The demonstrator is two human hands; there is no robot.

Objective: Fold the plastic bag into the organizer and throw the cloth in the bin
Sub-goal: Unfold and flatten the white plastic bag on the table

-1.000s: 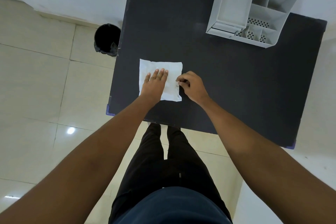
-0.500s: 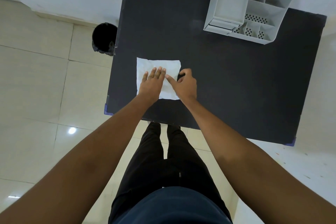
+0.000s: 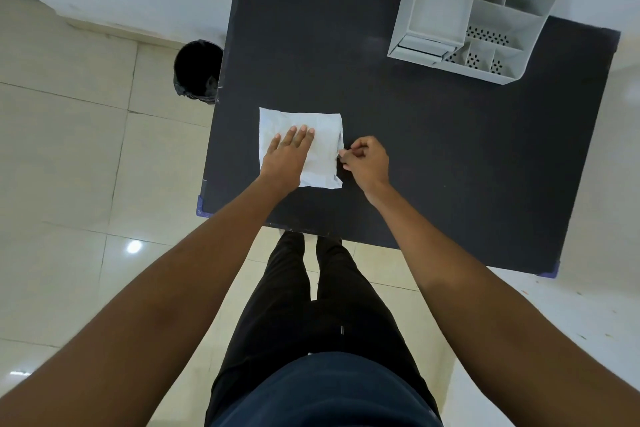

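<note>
Standing on the floor tiles well to the left of both hands, the black-lined bin sits just beside the table's left edge, beyond the left hand. Nearer, the left hand lies flat, fingers straight and close together, palm down on the folded white plastic bag; it grips nothing and simply presses the sheet onto the dark table. It lay in the same flat pose half a second ago. The bag spreads out under and past that hand, its far edge beyond the fingertips and its right edge reaching toward the right hand.

The right hand is curled just to the right of the bag, thumb and forefinger pinched together at the bag's right edge, where a thin strip of the plastic stands slightly lifted; whether the fingertips actually hold the edge is too small to tell for certain. Half a second ago this hand rested over the bag's right side, beside the left hand's fingers, with the forefinger pointing across the sheet; now it sits off the bag, on the bare table beside it.

Far beyond the right hand and further right, the grey compartmented organizer stands at the table's back edge, well apart from the bag. The cloth cannot be picked out.
</note>
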